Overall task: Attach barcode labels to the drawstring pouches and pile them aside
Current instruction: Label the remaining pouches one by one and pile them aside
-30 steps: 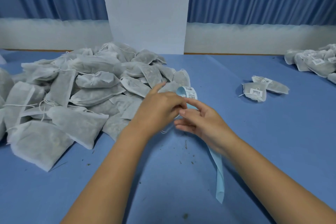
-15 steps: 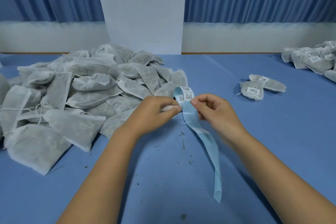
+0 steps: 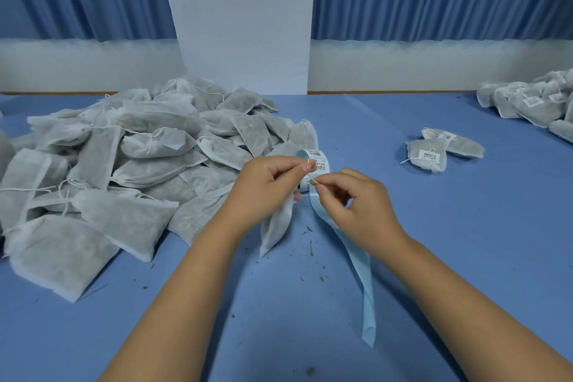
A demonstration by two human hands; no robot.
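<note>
We see blue table (image 3: 434, 226), big heap of unlabelled drawstring pouches (image 3: 124, 158) at left. Labelled pile (image 3: 533, 102) far right; two labelled pouches (image 3: 440, 149) nearer, print too small for us to read. Our left hand (image 3: 266, 189) pinches pouch (image 3: 276, 226) by its string, pouch hanging to table. Right hand (image 3: 353, 205) pinches same string beside barcode label strip (image 3: 316, 161), blue backing tail (image 3: 359, 273) trailing toward us. Barcodes visible, digits unreadable.

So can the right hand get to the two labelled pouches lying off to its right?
Probably yes: bare blue table lies between the right hand and the two labelled pouches. But its fingers are pinching a drawstring, so it would have to let go first.
</note>
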